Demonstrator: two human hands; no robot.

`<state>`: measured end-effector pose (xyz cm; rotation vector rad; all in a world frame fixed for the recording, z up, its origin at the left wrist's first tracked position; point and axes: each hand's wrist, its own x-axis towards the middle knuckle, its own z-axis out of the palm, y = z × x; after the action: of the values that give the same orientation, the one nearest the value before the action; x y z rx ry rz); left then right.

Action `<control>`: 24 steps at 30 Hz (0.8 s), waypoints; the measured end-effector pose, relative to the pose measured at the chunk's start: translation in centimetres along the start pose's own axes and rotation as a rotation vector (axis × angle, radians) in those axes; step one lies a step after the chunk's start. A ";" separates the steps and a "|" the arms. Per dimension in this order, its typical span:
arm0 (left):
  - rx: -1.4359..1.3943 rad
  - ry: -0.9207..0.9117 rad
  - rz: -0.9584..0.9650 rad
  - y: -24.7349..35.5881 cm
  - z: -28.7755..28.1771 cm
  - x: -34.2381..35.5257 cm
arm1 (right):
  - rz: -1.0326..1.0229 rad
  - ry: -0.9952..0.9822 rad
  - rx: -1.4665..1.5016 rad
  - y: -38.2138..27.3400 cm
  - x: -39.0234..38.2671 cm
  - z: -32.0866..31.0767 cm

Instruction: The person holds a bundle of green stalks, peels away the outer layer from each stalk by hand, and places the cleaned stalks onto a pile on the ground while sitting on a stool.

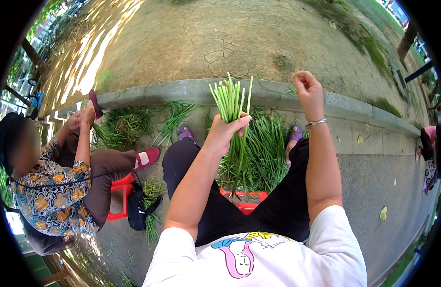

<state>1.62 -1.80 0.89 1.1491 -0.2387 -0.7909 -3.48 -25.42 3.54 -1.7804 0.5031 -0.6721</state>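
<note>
My left hand [224, 130] is wrapped round a bunch of long green stalks [226, 101], their pale cut-looking ends pointing away from me and darker thin ends hanging down between my knees. Out to the right, my right hand [308, 91] is raised over the kerb with its fingers curled together. Whether anything is pinched in them I cannot make out. A thin green strand [288, 91] shows just left of that hand. Under and beyond the bunch, a large heap of the same long green stalks [266, 150] lies on the ground between my feet.
A concrete kerb [177, 91] runs across ahead, with cracked bare earth beyond. More greens [125, 125] lie in a pile to the left. There another person [57, 186] sits on a red stool [119, 198], hands together, beside a black bag [137, 208]. Red plastic [247, 207] shows between my thighs.
</note>
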 end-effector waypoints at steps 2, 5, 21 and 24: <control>0.006 -0.024 -0.002 0.0 -0.1 0.0 | -0.265 0.082 -0.161 0.1 -0.6 1.8; 0.007 -0.042 -0.006 0.0 0.0 -0.2 | 0.023 -0.322 0.046 -1.0 -1.9 3.0; -0.128 -0.195 -0.104 0.5 -0.2 -0.6 | -0.103 -0.538 0.060 -2.4 -3.4 5.0; -0.179 -0.218 -0.115 0.5 -0.3 -0.6 | -0.187 -0.487 0.009 -2.6 -3.6 5.0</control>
<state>1.52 -1.10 1.35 0.9141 -0.2784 -1.0209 -2.86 -18.81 4.19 -1.9146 0.0030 -0.3426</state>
